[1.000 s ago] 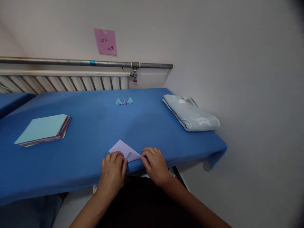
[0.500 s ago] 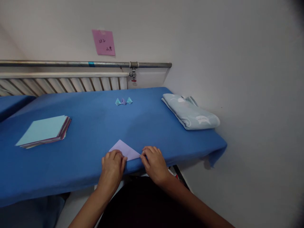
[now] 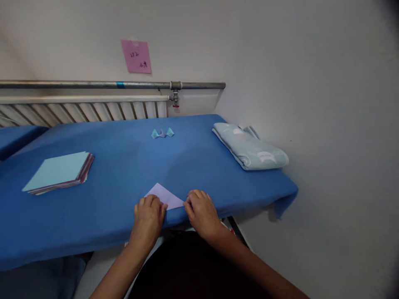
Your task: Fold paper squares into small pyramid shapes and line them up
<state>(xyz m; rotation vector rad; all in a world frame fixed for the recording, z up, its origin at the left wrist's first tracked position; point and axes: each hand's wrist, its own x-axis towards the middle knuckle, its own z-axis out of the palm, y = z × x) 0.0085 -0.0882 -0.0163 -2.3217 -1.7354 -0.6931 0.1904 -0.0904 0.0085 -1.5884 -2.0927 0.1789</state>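
Observation:
A sheet of lilac paper, folded into a triangle, lies near the front edge of the blue-covered table. Over its left part rests my left hand, fingers curled and closed on the paper, hiding that corner. My right hand pinches the triangle's right corner between thumb and fingers. Farther back on the cloth sit small folded paper pieces: a teal one, a purple one and another teal one.
A stack of coloured paper, light blue on top, lies at the left. The folded pale blue cloth rests at the right by the wall. Behind the table run a radiator and a metal pipe; a pink note hangs above.
Almost nothing differs. Both hands stay on the lilac paper, with only a very slight shift of the fingers.

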